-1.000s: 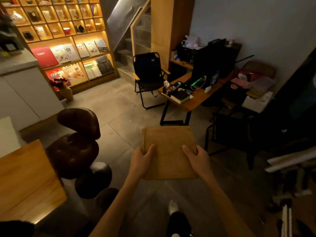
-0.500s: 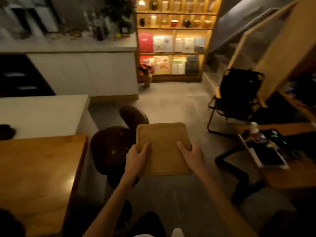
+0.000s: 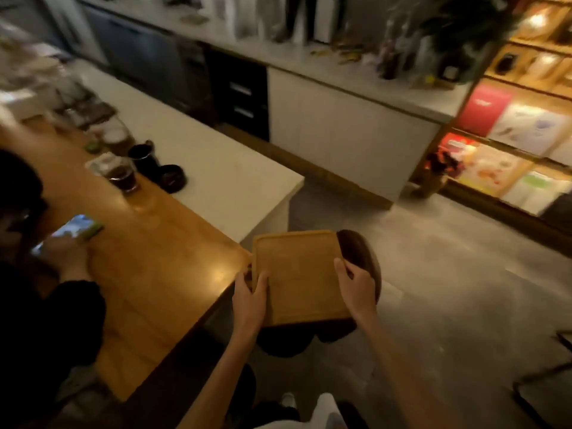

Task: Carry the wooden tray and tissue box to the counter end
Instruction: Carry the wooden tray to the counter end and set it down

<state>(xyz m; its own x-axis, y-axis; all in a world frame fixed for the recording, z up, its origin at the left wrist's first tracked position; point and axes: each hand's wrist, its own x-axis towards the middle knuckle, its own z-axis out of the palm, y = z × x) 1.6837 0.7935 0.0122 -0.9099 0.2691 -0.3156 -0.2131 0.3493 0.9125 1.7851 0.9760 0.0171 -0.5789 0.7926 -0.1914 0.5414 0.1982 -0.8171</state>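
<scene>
I hold a square wooden tray (image 3: 298, 274) flat in front of me, in the air just past the near corner of the wooden counter (image 3: 148, 264). My left hand (image 3: 250, 300) grips its left edge with the thumb on top. My right hand (image 3: 356, 284) grips the right edge the same way. The tray's top is bare. No tissue box shows in the head view.
A white counter top (image 3: 216, 174) adjoins the wooden one, with a dark glass (image 3: 123, 176), a black cup (image 3: 144, 156) and a black dish (image 3: 171, 178). A seated person holds a phone (image 3: 72, 227) at the left. A dark stool (image 3: 360, 258) stands under the tray. Lit bookshelves (image 3: 510, 140) fill the right.
My view has swung left from the desk and chairs to the counter. The tray, held the same way in both hands, now hangs beside the wooden counter's corner.
</scene>
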